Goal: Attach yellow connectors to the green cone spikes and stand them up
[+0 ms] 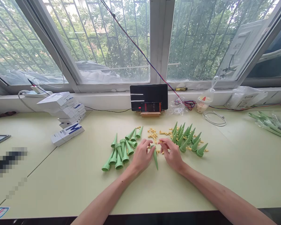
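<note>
Taking the held green cone point(155, 161) as the clock's centre, with the window at twelve, the left hand point(142, 155) grips its wide end at nine, tip pointing to six. The right hand point(172, 154), apart from the left at about three, seems to pinch a small yellow piece point(161, 142). On the bench point(178, 193), loose cones point(119, 151) lie towards nine, cones with yellow bits at their bases point(184, 145) towards two, and a yellow pile point(152, 133) at twelve, nearer than the phone point(152, 107).
</note>
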`<state>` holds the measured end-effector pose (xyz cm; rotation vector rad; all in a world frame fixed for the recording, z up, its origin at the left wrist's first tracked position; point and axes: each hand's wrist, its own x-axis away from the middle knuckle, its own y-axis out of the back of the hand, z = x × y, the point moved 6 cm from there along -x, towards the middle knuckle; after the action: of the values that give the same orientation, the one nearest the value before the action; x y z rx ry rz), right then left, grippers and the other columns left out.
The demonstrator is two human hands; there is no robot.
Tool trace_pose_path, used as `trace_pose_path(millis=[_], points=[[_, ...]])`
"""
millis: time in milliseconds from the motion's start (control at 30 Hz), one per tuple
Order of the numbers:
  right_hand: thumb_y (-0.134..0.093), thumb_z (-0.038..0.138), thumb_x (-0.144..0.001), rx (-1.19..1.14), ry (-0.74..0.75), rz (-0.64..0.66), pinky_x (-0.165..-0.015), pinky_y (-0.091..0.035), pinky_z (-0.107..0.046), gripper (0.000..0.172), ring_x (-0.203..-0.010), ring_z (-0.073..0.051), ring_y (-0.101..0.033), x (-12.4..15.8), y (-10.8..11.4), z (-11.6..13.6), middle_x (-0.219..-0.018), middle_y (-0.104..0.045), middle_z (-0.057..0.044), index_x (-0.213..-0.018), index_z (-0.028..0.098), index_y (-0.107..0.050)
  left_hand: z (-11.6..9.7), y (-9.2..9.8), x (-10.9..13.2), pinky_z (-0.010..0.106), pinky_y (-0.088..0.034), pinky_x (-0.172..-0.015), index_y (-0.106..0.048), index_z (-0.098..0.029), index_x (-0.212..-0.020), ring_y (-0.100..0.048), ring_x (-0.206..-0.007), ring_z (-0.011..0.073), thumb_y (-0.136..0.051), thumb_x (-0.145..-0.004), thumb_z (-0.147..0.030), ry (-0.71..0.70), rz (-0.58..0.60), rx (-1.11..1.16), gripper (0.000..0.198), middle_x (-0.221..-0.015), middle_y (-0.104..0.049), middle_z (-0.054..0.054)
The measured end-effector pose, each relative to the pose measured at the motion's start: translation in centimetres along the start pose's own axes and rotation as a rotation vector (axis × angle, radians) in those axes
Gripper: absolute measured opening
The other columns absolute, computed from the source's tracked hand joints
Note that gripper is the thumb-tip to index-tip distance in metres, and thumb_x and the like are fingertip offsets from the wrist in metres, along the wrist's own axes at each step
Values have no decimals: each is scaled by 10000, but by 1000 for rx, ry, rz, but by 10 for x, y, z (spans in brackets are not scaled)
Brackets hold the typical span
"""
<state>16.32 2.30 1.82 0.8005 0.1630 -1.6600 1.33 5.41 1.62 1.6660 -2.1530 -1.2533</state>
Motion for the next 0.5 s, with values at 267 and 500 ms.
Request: trace_pose_path(millis=[267, 500], points=[[-440, 307, -1000, 20, 5, -2, -547, -495, -265, 170, -556, -128, -595, 0, 0, 3, -825, -643, -28, -1041, 218, -579, 3, -6, 2, 295, -461, -662, -606, -201, -966, -487, -573, 92, -522, -911, -312, 34, 89, -64, 149, -989, -534, 23], [-471, 280, -985, 24, 5, 3, -536, -481, -253, 144, -553, -119, -583, 0, 0, 2, -817, -629, -17, -1044, 212, -584, 2, -4, 0, 277, -465, -646, -567, -192, -942, -505, -618, 92, -488, -932, -292, 40, 66, 47, 128, -971, -520, 17]])
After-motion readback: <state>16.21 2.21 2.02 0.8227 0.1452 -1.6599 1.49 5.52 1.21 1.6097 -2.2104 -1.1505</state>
